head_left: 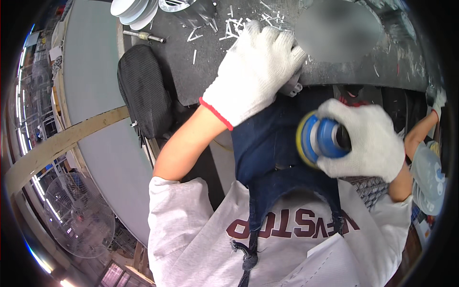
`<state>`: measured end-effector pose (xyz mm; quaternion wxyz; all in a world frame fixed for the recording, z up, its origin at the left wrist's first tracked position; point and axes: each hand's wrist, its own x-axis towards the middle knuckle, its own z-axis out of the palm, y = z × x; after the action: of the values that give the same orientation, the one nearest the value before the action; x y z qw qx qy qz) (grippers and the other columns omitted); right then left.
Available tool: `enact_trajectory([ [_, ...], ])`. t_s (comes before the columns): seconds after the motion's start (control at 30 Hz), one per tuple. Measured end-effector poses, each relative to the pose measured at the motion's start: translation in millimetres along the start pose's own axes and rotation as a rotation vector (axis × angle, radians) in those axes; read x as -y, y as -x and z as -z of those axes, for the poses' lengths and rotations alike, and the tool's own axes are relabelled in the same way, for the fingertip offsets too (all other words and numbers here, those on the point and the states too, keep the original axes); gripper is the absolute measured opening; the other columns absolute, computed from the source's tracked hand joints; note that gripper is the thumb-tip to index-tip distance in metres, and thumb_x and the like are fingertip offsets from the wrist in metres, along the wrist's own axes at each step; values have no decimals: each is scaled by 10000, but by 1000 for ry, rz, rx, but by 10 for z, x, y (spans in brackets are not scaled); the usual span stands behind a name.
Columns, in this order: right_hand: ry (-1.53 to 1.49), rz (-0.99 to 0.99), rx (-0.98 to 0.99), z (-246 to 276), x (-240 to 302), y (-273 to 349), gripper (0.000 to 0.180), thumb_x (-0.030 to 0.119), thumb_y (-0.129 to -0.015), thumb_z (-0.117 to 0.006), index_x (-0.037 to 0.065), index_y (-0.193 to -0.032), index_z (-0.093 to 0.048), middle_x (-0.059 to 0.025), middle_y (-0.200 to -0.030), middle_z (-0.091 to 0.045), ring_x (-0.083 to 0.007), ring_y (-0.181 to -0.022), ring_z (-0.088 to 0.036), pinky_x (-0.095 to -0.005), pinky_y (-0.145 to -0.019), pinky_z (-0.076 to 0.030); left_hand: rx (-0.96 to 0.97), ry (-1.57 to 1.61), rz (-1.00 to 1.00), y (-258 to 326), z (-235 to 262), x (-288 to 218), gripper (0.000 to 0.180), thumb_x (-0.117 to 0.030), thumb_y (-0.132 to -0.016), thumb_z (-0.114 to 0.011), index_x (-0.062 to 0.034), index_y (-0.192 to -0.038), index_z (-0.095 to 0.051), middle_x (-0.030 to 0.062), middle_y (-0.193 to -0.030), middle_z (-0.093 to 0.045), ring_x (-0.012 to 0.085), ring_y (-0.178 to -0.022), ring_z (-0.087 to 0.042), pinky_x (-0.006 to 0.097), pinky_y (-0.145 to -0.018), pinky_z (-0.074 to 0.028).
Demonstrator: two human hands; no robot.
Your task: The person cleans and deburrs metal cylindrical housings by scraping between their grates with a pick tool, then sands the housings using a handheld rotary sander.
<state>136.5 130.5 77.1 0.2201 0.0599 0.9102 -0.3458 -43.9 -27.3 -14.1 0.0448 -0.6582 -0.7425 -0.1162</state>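
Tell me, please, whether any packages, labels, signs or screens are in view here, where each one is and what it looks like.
Printed lettering on the shirt: across the chest of the person's pale grey top, low in the picture, dark red block characters, partly covered by a dark blue apron.
No packages, signs or screens can be made out; the left hand and right hand wear plain white gloves.

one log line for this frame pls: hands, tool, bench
left hand: gloved, pressed on small grey part at bench edge | right hand: gloved, grips blue sander with yellow pad | dark bench: littered with white shavings
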Motion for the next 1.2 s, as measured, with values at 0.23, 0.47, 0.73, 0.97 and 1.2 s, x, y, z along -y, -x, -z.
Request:
enact_trajectory([
  [0.23, -202, -154, -372, -374, -489, 375, 628, 199, -606, -851, 76, -1172, -608, -138, -1093, -694, -301, -1002, -726, -384, -906, -550, 23, -105, -32, -261, -12, 159, 606, -249, -621, -865, -87, -1150, -620, 96, -1039, -649, 286, -1044, -643, 428, -977, -476],
  [0.47, -441, -78, -623, -521, -701, 538, 623, 121, -554, -723, 40, -1156, -584, -103, -1110, -601, -241, -1071, -606, -340, -1037, -431, -34, 1076, 244, 104, 20, 359, 919, -184, -531, -905, -81, -1380, -568, 120, -1241, -673, 250, -1157, -659, 374, -1018, -509],
  [0.73, -364, -37, -621, -358, -600, 387, 649, 135, -534, -739, 31, -1157, -592, -117, -1148, -597, -256, -1095, -606, -355, -1046, -435, -126, 1113, 318, 279, -62, 262, 948, -163, -524, -893, -63, -1402, -548, 123, -1261, -656, 252, -1168, -644, 367, -1032, -502],
  [0.97, -261, 26, -595, -230, -354, 305, 709, 188, -517, -838, 44, -1174, -615, -138, -1151, -649, -295, -1075, -661, -382, -996, -484, -183, 999, 181, 285, -135, 180, 926, -177, -512, -904, -67, -1371, -574, 133, -1283, -642, 305, -1194, -642, 398, -1033, -510],
  [1.2, 43, 80, -597, -118, -23, 25, 668, 268, -631, -891, 86, -1206, -602, -149, -1026, -731, -360, -871, -754, -407, -810, -605, -283, 842, 191, 172, -207, 9, 931, -262, -536, -951, -77, -1371, -586, 147, -1294, -639, 331, -1258, -596, 416, -1081, -475],
])
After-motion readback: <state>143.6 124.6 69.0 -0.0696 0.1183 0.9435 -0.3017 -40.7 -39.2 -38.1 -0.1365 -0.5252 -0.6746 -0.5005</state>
